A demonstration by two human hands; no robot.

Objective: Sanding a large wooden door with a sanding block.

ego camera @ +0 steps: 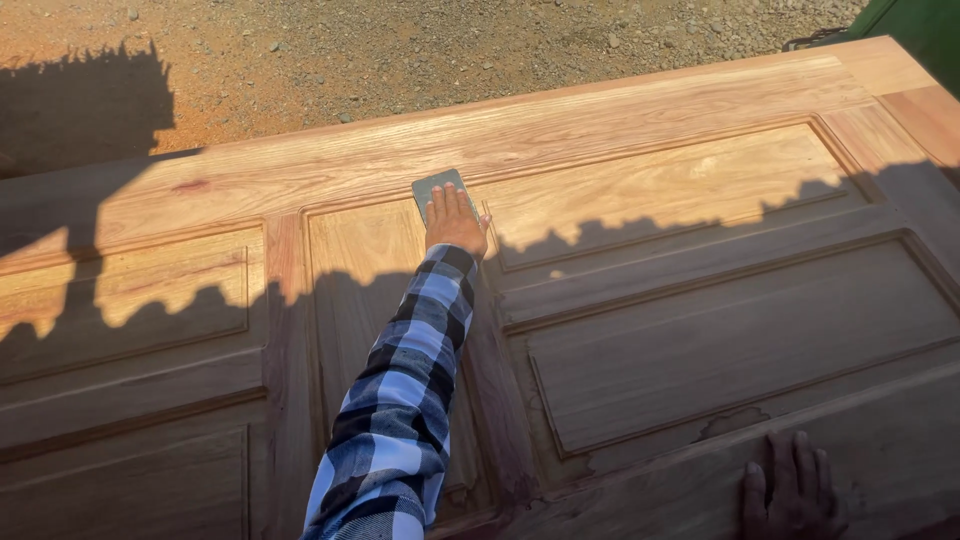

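Note:
A large panelled wooden door (640, 170) lies flat in front of me, its far half in sunlight and its near half in shadow. My left hand (455, 222), in a blue, white and black plaid sleeve, reaches out over the middle of the door. Its fingers press flat on a small grey rectangular sanding sheet (436, 188), which sits at the top edge of a recessed panel. At the bottom right, my right hand (792, 490) rests palm down on the door's near rail, fingers spread, holding nothing.
Reddish gravel ground (420, 50) lies beyond the door's far edge. A green object (920, 25) shows at the top right corner. Jagged shadows fall across the door and onto the ground at the top left.

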